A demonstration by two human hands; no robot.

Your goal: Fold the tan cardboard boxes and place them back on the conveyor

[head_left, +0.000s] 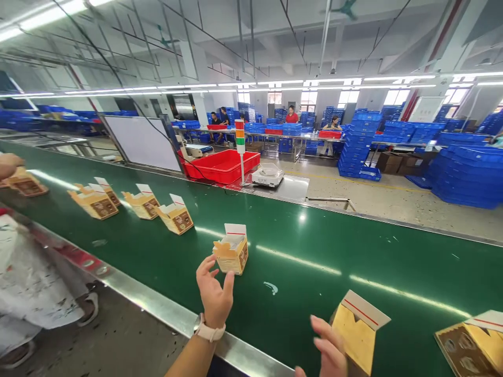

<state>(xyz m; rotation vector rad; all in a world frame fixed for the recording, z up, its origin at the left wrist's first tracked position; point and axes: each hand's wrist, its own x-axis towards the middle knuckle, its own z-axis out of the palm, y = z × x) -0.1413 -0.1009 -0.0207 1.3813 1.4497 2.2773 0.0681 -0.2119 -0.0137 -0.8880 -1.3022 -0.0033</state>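
Observation:
My left hand (215, 293), with a pale watch strap at the wrist, reaches over the green conveyor belt with thumb and fingers apart. Just beyond its fingertips stands a small brown and cream carton (231, 254), flaps up; whether they touch I cannot tell. At the bottom edge, my right hand (330, 348) is partly cut off, its fingers apart. Beside it is another carton (356, 335), its yellowish flaps folded in and a white lid flap with a red line raised; contact is unclear. Farther right sits a similar carton (467, 345).
Several open-flapped cartons (175, 215) stand farther left on the green belt (294, 309). A co-worker's hand (10, 165) is at the far left. Behind the belt are a red bin (220, 165), a scale (268, 175) and a signal light (240, 136). Blue crates (359, 141) are stacked beyond.

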